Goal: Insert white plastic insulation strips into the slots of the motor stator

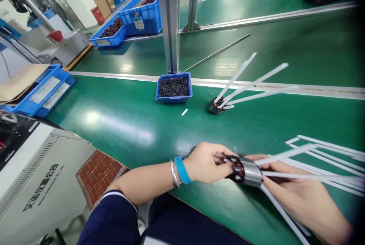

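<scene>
A motor stator with a bare metal body and a dark end showing reddish windings is held between my hands above the green bench. Long white strips stick out of its right end. My left hand, in a blue wristband and a silver bangle, has its fingers closed on the dark left end. My right hand grips the metal body from behind and the right, among the strips; some of its fingers are hidden by the stator. Farther back, a second stator stands on the bench with several white strips fanning upward.
A small blue bin of thin black pieces stands by a metal post. Loose white strips lie at right, and a short scrap near the bin. Larger blue crates sit behind; a thin rod lies beyond the rail.
</scene>
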`<state>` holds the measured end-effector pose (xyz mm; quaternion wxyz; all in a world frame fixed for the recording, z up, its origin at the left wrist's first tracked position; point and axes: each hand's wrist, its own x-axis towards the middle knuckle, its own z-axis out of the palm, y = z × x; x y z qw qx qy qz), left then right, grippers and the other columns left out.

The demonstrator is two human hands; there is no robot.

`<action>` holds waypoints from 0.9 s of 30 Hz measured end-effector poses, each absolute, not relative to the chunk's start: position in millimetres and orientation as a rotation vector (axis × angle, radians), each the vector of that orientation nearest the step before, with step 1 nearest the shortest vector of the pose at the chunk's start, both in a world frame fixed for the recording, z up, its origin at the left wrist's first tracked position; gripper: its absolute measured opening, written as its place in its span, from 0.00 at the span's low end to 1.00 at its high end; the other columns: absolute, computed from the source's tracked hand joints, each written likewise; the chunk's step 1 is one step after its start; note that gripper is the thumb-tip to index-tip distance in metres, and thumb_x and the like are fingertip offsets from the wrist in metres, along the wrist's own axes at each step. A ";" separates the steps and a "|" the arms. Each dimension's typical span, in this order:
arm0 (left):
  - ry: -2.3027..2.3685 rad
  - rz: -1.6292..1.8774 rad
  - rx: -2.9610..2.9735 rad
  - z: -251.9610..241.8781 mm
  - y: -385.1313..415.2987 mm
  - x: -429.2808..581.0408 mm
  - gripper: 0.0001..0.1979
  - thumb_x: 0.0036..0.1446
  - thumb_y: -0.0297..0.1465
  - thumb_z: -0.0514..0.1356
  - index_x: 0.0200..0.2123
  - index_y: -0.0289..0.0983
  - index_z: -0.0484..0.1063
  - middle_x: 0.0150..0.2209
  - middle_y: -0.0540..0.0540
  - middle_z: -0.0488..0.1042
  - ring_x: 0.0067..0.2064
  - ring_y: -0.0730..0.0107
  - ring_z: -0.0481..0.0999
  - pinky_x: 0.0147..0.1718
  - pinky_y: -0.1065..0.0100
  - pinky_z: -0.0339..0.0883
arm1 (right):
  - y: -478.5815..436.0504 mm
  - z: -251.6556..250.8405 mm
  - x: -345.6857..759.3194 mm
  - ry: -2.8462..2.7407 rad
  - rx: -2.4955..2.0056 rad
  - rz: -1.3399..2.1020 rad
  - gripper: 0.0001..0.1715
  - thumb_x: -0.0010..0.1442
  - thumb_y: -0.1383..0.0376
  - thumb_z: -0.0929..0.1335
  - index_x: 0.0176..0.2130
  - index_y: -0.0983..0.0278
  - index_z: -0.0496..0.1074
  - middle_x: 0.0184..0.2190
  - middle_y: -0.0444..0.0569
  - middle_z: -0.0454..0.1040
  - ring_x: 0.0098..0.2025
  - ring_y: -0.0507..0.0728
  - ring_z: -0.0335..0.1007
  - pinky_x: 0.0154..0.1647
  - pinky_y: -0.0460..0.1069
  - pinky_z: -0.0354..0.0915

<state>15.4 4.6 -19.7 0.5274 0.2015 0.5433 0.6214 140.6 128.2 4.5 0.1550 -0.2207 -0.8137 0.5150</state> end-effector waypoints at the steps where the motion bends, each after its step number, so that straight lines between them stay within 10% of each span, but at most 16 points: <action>1: 1.270 1.477 0.460 -20.5 4.8 13.7 0.10 0.44 0.17 0.60 0.32 0.30 0.74 0.25 0.48 0.74 0.26 0.77 0.73 0.28 0.76 0.68 | 129.5 4.4 141.1 -2.327 -0.624 1.498 0.12 0.48 0.53 0.71 0.25 0.58 0.77 0.30 0.55 0.77 0.30 0.61 0.75 0.29 0.50 0.72; 8: 0.941 1.181 0.390 -14.2 0.5 -9.8 0.14 0.45 0.26 0.68 0.38 0.31 0.77 0.25 0.48 0.76 0.27 0.71 0.77 0.32 0.65 0.74 | 139.6 6.9 145.8 -2.306 -0.480 1.722 0.11 0.49 0.55 0.71 0.27 0.60 0.78 0.29 0.56 0.77 0.30 0.60 0.75 0.26 0.49 0.70; 20: 0.927 1.270 0.459 -19.5 8.9 -1.7 0.25 0.31 0.41 0.74 0.31 0.29 0.77 0.22 0.47 0.76 0.23 0.74 0.75 0.23 0.75 0.70 | 146.0 19.1 151.3 -2.278 -0.421 2.039 0.19 0.55 0.54 0.69 0.22 0.64 0.70 0.24 0.49 0.73 0.26 0.53 0.68 0.26 0.46 0.64; 27: 0.966 1.344 0.347 -6.5 9.6 -2.6 0.19 0.35 0.38 0.73 0.29 0.31 0.76 0.26 0.42 0.77 0.23 0.65 0.77 0.20 0.71 0.70 | 152.8 19.6 156.7 -2.025 -0.455 2.013 0.18 0.52 0.50 0.70 0.36 0.61 0.77 0.35 0.51 0.77 0.38 0.59 0.74 0.39 0.52 0.71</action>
